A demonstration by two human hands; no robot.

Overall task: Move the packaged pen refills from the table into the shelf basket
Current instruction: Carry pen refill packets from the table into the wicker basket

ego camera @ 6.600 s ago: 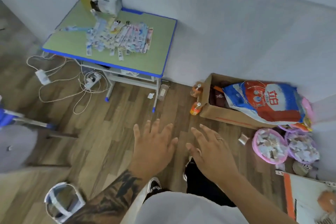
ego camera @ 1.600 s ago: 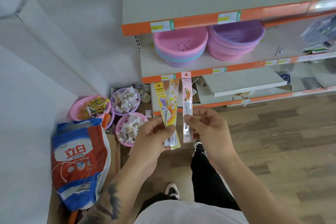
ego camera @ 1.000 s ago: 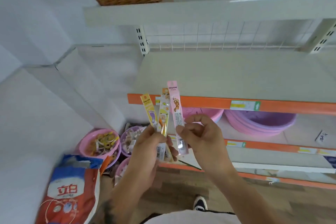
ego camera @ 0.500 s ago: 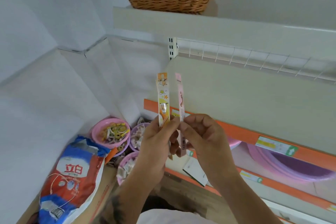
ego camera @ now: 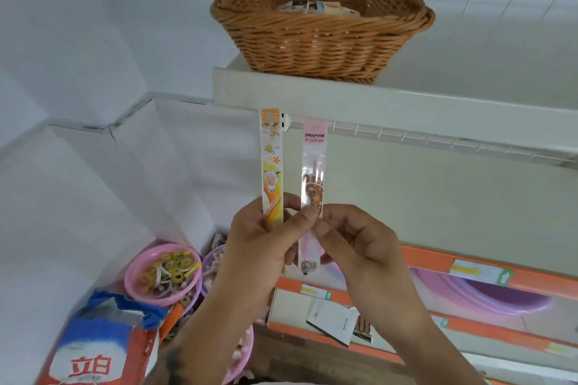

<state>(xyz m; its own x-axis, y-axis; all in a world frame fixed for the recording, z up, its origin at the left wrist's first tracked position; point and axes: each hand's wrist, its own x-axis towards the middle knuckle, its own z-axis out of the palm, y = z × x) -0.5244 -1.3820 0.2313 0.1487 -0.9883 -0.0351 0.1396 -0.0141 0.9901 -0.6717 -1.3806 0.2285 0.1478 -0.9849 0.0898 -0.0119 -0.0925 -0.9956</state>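
My left hand [ego camera: 259, 247] pinches an orange and yellow packaged pen refill [ego camera: 271, 166], held upright. Beside it my right hand [ego camera: 359, 247] pinches a pink packaged refill [ego camera: 313, 172], also upright, and my left thumb touches that pack too. Both packs stand in front of the white shelf edge. Above them a brown wicker basket [ego camera: 322, 40] sits on the top shelf [ego camera: 406, 103], with several small packs lying inside it. The lower ends of the packs are hidden by my fingers.
Pink bowls of small items [ego camera: 162, 275] and a red and blue bag [ego camera: 100, 350] lie on the floor at lower left. Orange-edged lower shelves [ego camera: 469, 272] hold purple basins [ego camera: 488, 294]. A white wall corner stands at left.
My view has tilted up, so the wicker basket and its contents now show fully. Both hands rose slightly with the refill packs. Earlier my hands were empty near the table.
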